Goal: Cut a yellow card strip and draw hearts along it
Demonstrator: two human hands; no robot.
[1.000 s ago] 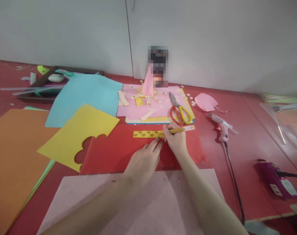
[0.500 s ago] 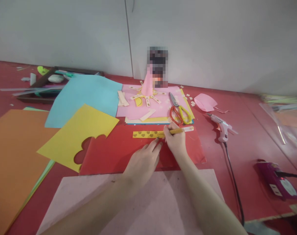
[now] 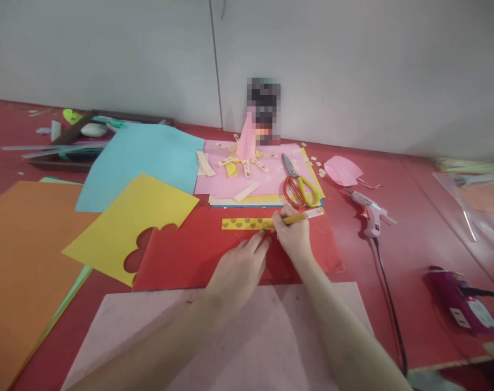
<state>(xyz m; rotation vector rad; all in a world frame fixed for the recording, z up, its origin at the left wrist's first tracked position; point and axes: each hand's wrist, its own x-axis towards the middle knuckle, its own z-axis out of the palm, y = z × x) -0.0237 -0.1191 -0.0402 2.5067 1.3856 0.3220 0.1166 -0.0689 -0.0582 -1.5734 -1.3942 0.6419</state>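
A pen with a gold barrel and clear cap end [image 3: 299, 216] is gripped in my right hand [image 3: 293, 236], its tip hidden by my fingers over a yellow paper strip [image 3: 247, 224]. Brown hearts run along the strip, which lies flat on a red sheet [image 3: 181, 260]. My left hand [image 3: 241, 266] rests on the red sheet, fingers stretched out, with the fingertips at the strip's lower edge. Just beyond my right hand are scissors [image 3: 298, 184] with one red and one yellow handle. Behind the strip stands a pink paper cone [image 3: 247, 140] ringed by small decorated paper tabs.
A yellow sheet with a scalloped cutout [image 3: 120, 228], a blue sheet [image 3: 141, 163] and an orange sheet [image 3: 30, 255] lie left. On the right are a pink glue gun [image 3: 371, 214], its cord, and a purple power box [image 3: 458, 301]. A pixelated device [image 3: 265, 92] leans against the wall.
The pen has tilted slightly, its cap end a little higher, and another heart outline shows near the pen. My left hand has stayed in place; the view has shifted marginally.
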